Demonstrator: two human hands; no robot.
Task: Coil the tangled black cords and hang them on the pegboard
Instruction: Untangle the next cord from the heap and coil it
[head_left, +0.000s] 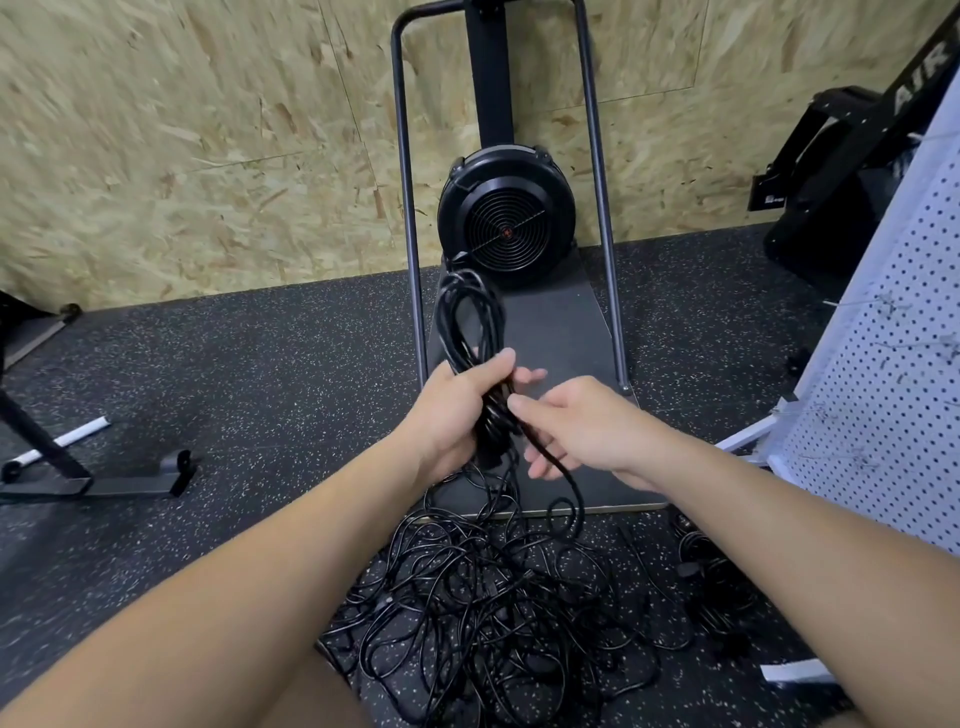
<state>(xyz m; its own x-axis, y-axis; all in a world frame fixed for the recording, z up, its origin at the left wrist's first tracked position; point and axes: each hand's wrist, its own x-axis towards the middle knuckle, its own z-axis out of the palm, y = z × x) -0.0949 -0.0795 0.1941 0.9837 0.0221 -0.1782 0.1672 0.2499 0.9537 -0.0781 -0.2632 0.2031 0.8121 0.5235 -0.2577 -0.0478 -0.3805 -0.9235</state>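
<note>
My left hand (457, 410) grips a bundle of looped black cord (467, 317); the loops stand up above the fist. My right hand (576, 431) pinches the loose run of that same cord just right of the bundle, and the cord trails down from it to the floor. Below both hands lies a large tangled pile of black cords (493, 592) on the speckled rubber floor. The white pegboard (893, 353) stands at the right edge, with several thin metal hooks on it.
A black exercise machine with a round fan housing (506, 223) and a grey base plate (561, 332) stands straight ahead against the chipboard wall. A second small heap of black cords (711, 582) lies by the pegboard's foot. Black equipment frames (93, 483) sit on the left.
</note>
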